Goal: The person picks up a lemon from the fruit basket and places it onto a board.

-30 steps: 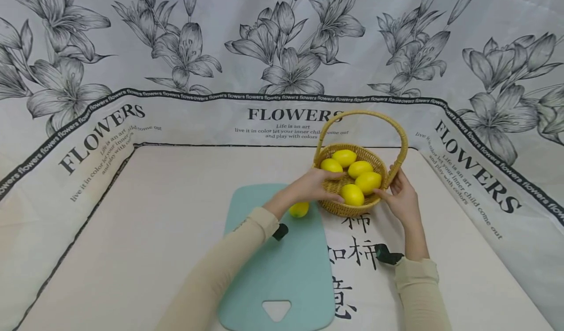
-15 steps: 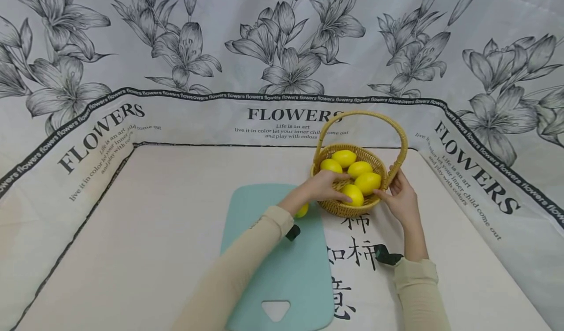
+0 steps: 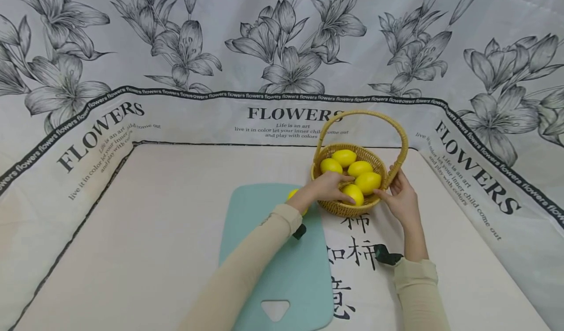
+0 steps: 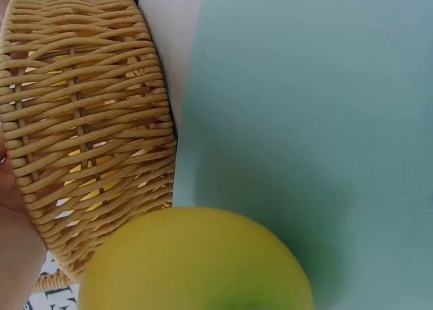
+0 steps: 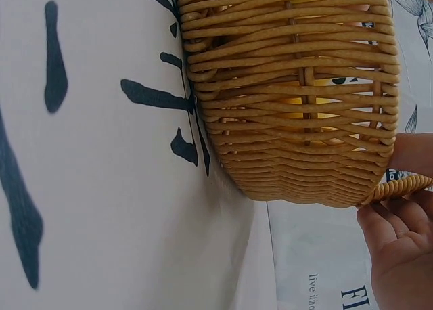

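A wicker basket with a tall arched handle stands beyond the board's right edge, and several yellow lemons lie in it. My left hand reaches over its near left rim, thumb and fingers spread around the left side of the front lemon. Whether they press on it cannot be told. With my right hand I hold the basket's right side at the foot of the handle, thumb on the rim. One more lemon lies on the blue-green cutting board, partly hidden by my left wrist in the head view.
The board has a triangular hole at its near end. Dark written characters mark the pale tablecloth right of the board. A flower-printed cloth wall encloses the back and sides.
My left hand has moved right and deeper into the basket, from its left rim to the front lemon. The right hand and the basket have stayed in place.
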`<control>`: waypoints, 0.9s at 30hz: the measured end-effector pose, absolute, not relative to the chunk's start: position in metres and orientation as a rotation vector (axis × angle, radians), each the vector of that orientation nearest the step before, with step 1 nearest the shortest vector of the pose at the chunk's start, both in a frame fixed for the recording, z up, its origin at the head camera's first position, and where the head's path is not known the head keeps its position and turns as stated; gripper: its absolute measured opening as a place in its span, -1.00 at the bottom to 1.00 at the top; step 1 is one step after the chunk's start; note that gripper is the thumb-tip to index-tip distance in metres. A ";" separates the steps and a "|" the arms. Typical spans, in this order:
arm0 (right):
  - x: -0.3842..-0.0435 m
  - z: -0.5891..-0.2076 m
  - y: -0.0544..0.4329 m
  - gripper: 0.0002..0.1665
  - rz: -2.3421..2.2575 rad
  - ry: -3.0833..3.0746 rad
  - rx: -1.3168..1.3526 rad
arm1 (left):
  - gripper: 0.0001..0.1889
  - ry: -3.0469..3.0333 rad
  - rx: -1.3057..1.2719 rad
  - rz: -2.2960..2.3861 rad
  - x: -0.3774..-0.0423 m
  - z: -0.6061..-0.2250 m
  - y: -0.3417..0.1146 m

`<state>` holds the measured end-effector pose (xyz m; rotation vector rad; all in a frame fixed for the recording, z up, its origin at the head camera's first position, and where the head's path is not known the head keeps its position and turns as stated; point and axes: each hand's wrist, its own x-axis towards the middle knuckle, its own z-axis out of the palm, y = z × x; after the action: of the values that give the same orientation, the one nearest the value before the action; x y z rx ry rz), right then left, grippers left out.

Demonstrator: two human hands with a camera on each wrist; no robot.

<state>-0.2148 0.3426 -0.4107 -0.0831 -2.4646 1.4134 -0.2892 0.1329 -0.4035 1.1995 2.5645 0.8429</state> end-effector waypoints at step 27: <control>-0.215 -0.411 0.343 0.10 1.417 -2.461 -0.098 | -0.31 2.558 1.150 0.707 -0.290 -0.405 0.144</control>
<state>-0.2152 0.3428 -0.4109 -0.0977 -2.4613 1.4171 -0.2903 0.1438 -0.4046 1.1497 2.5577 0.7071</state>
